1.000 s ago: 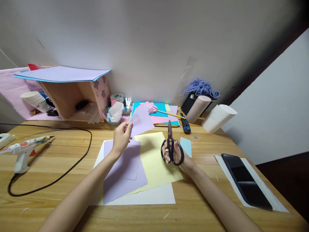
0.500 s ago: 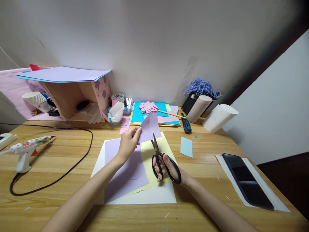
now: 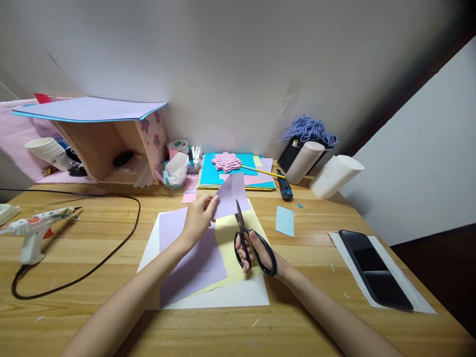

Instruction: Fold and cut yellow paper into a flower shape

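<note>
A: Record the left hand [image 3: 199,218].
B: Thumb and fingers pinched closed on the left edge of a small lilac paper piece [image 3: 231,196]. Piece is raised in front of the wearer, above a pale yellow paper sheet [image 3: 227,238].

A: And the right hand [image 3: 258,250]?
B: Grip closed around the looped handles of black-handled metal scissors [image 3: 241,225]. Blades parted slightly, pointing up and away. Tip overlaps the lower part of the piece in view; contact cannot be told from this angle.

A: Beneath?
B: A large lilac paper sheet [image 3: 186,270] partly covers the yellow one; both rest on a white paper sheet [image 3: 238,296], on a light wooden worktop [image 3: 208,332].

A: Surroundings?
B: Right of the sheets, a pale blue paper rectangle [image 3: 285,221]. Behind, a pink layered paper flower [image 3: 226,161] on a stack of coloured paper [image 3: 208,173], with a blue-and-black box cutter [image 3: 285,187] near its right end. Far left, a white glue gun [image 3: 33,243] with black cord.
</note>
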Motion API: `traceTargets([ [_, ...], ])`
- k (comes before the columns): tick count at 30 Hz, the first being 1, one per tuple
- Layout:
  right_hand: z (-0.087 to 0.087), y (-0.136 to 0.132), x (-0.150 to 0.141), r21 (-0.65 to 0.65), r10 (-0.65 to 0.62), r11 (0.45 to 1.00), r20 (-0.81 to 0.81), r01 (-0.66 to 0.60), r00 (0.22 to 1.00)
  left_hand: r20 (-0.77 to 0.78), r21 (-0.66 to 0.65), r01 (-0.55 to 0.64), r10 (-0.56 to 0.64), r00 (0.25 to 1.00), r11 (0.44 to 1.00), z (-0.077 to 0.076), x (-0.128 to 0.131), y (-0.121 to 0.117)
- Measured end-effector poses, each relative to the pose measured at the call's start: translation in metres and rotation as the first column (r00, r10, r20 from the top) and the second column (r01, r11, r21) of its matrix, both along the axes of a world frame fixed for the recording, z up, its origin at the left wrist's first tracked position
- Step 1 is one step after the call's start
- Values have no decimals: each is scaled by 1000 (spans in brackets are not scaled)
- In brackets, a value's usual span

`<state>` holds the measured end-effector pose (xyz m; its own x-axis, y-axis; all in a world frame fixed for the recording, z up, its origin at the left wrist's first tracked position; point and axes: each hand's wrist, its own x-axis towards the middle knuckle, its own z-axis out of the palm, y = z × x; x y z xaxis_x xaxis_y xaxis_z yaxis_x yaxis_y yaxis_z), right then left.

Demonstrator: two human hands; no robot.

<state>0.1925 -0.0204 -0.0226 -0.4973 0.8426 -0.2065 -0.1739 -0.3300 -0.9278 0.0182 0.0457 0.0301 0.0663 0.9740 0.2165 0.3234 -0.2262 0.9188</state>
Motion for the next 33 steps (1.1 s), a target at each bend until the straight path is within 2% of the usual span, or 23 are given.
traceTargets([
  [22,-2,1,1,-13,2,1000,13,-2,1000,3,0,5,-5,1000,1000,0,0,-1],
  [33,-2,-2,-2,8,-56,998,79,55,995,25,-16,-5,5,1000,1000,-1,1,1],
])
